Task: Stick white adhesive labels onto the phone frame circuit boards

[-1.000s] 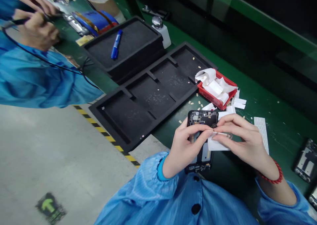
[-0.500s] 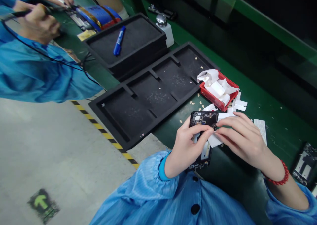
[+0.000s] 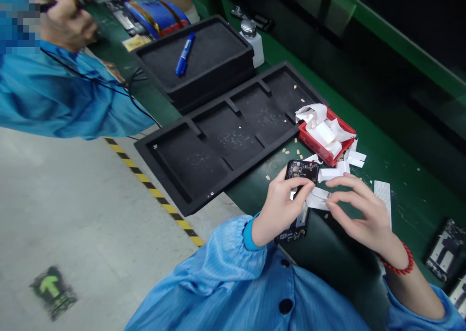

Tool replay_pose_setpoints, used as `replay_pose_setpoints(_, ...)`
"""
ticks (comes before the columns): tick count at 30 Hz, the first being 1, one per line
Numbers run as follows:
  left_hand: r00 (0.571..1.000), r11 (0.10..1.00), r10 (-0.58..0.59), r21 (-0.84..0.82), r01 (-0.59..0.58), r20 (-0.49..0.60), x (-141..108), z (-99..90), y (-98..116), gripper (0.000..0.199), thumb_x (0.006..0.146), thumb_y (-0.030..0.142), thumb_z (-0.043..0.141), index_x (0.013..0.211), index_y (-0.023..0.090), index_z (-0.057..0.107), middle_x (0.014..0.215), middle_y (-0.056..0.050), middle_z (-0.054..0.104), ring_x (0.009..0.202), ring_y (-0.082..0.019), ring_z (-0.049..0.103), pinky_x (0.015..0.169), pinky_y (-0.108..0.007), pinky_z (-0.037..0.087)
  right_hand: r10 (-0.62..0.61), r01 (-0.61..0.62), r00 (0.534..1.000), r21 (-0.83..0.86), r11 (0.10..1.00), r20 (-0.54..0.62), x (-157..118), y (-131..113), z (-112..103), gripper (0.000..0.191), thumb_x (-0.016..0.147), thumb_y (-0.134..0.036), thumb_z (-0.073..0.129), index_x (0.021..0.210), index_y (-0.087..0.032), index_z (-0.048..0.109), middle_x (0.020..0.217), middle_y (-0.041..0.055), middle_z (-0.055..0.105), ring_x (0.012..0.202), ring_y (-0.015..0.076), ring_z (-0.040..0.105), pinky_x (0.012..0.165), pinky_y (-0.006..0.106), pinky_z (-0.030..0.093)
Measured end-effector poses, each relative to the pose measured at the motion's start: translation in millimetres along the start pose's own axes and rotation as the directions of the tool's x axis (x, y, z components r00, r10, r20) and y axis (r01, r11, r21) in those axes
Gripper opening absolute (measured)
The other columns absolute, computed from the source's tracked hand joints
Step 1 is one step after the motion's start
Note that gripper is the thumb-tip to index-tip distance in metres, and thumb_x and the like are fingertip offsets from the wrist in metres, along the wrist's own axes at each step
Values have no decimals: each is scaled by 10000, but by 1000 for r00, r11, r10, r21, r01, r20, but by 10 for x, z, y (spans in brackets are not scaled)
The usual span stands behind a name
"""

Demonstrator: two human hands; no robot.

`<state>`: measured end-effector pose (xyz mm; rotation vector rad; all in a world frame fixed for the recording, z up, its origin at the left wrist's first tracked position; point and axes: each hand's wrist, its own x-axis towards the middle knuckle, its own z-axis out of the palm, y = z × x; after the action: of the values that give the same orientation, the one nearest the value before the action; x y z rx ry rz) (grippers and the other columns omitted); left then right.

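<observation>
Between my hands is a small white paper piece (image 3: 317, 201). My left hand (image 3: 286, 202) is closed, with thumb and forefinger pinched at the paper's left end. Its other fingers are hidden over an opened phone (image 3: 304, 170), whose dark circuit board shows above the hand and whose lower part shows below it. My right hand (image 3: 364, 212) has its thumb and forefinger at the paper's right edge, closed on it, with the remaining fingers raised and spread.
A red box (image 3: 320, 149) overflows with white paper scraps beyond my hands. A black compartment tray (image 3: 204, 178) lies to the left, before a stacked tray bearing a blue marker (image 3: 185, 54). Further opened phones (image 3: 446, 251) lie right. A co-worker's hand (image 3: 69, 23) is upper left.
My right fingertips have drawn slightly right, away from my left fingertips, and more of the white paper shows between them. The view has shifted a little.
</observation>
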<state>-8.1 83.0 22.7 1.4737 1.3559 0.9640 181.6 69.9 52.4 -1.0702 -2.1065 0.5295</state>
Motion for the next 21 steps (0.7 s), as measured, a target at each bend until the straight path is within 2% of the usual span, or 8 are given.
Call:
replay_pose_setpoints(4,996,997,-70,-13,71,54,143,16,-197,194,904,246,619,934,176,797,1004,-104,717,1007,-249,666,937,-373,507,301,-257,953,453,853,-26,39,-74,-2,104,882,-91,671,866,-193,688,1001,63,696,954,131,681,837,241,573)
replay_pose_setpoints(8,994,992,-99,-77,102,47,249,-120,-358,355,893,177,562,1213,162,713,1247,-115,691,1206,-255,621,1109,-415,432,425,-357,901,695,624,81,126,-154,15,58,895,-194,701,849,-196,735,983,72,710,925,131,687,801,210,583)
replay_pose_setpoints(10,984,962,-179,-204,179,20,264,-224,-355,583,891,161,562,1469,200,501,1316,-98,662,1185,-212,636,1089,-373,459,440,-369,889,765,528,124,175,-203,38,63,901,-226,703,863,-211,751,994,62,711,913,115,685,808,195,583)
replay_pose_setpoints(11,961,903,-276,-335,267,23,266,-269,-329,722,890,161,578,1564,248,335,1300,-79,671,1101,-184,670,1031,-345,499,441,-367,887,790,491,137,202,-231,55,67,901,-234,704,866,-215,756,1000,59,713,906,110,687,813,193,587)
replay_pose_setpoints(13,870,665,-480,-599,445,114,265,-325,-236,870,890,167,604,1608,300,131,1180,-41,716,862,-137,704,868,-282,554,441,-359,885,822,443,149,256,-290,99,66,891,-238,713,857,-213,764,1016,63,724,916,119,704,833,208,603)
replay_pose_setpoints(15,770,414,-568,-708,573,291,265,-330,-120,716,906,197,586,1558,221,291,1043,-53,742,735,-139,695,786,-277,565,438,-351,886,837,419,152,300,-341,154,46,870,-218,732,848,-210,771,1062,74,742,975,148,725,862,238,619)
replay_pose_setpoints(18,652,266,-544,-629,731,528,251,-281,34,407,966,317,461,1214,41,630,862,-139,736,685,-213,702,749,-367,585,470,-342,875,840,422,119,312,-366,231,63,855,-171,740,861,-217,782,1184,80,739,1117,183,716,947,277,615)
replay_pose_setpoints(21,556,158,-514,-565,810,653,196,-240,130,518,965,430,332,1038,60,688,782,-156,722,732,-276,715,757,-439,586,553,-384,830,793,473,72,251,-317,267,65,848,-168,752,860,-219,790,1241,80,717,1190,199,687,987,299,606)
